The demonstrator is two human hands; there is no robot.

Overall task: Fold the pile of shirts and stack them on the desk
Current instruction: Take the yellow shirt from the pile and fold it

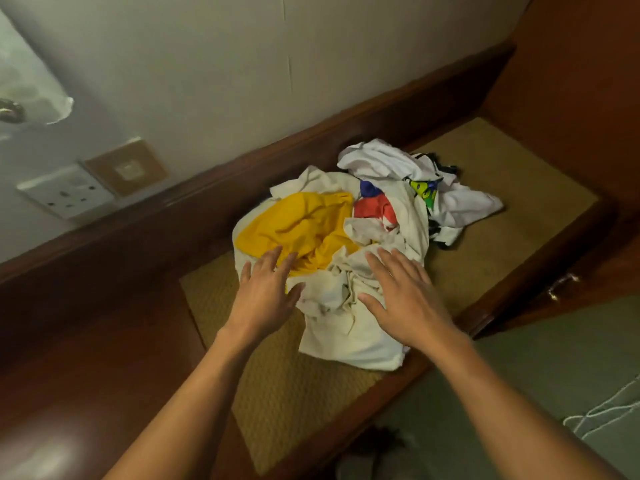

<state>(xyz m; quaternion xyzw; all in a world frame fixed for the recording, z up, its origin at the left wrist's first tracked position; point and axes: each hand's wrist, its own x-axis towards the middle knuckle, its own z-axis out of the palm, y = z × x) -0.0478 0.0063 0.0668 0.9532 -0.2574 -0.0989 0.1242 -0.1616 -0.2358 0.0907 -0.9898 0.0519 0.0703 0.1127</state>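
A crumpled pile of shirts lies on the desk's woven tan top (pixel 287 386). A yellow shirt (pixel 294 225) sits at the pile's left, a cream shirt (pixel 346 327) at the front, and a white printed shirt (pixel 391 164) at the back right, with red and blue fabric between them. My left hand (pixel 265 294) hovers flat with fingers spread over the yellow and cream cloth. My right hand (pixel 403 296) is spread flat over the cream shirt. Neither hand grips anything.
A dark wooden rail (pixel 242 174) runs behind the desk against a pale wall with a white socket (pixel 67 195). A wooden cabinet side (pixel 571 81) stands at the right, a drawer handle (pixel 562 285) below it. White cord (pixel 602 414) lies on the floor.
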